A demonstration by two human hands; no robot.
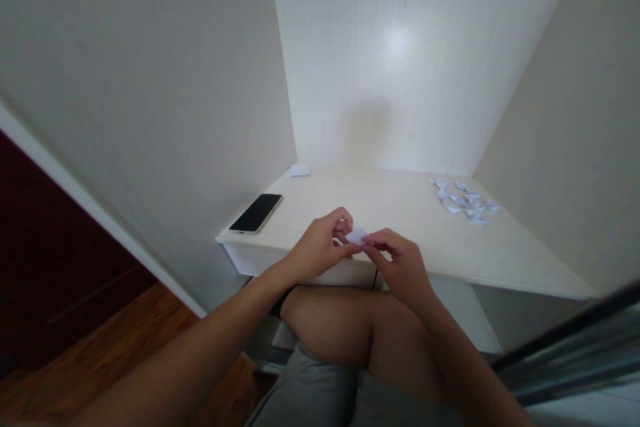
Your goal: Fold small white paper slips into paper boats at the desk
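Note:
A small white piece of paper [357,235] is held between my two hands, just above the front edge of the white desk [390,200]. My left hand [327,243] grips its left side, thumb below and fingers curled behind. My right hand [397,257] pinches the right end between thumb and fingertips. The paper looks folded, though its exact shape is partly hidden by the fingers. Several twisted white paper strips [465,200] lie in a loose pile at the desk's right side.
A smartphone [257,213] lies screen up at the desk's left edge. Behind it, a small white block or stack of paper [300,170] sits by the back corner. Panels enclose the desk on the left, back and right. My legs [340,320] are under the front edge.

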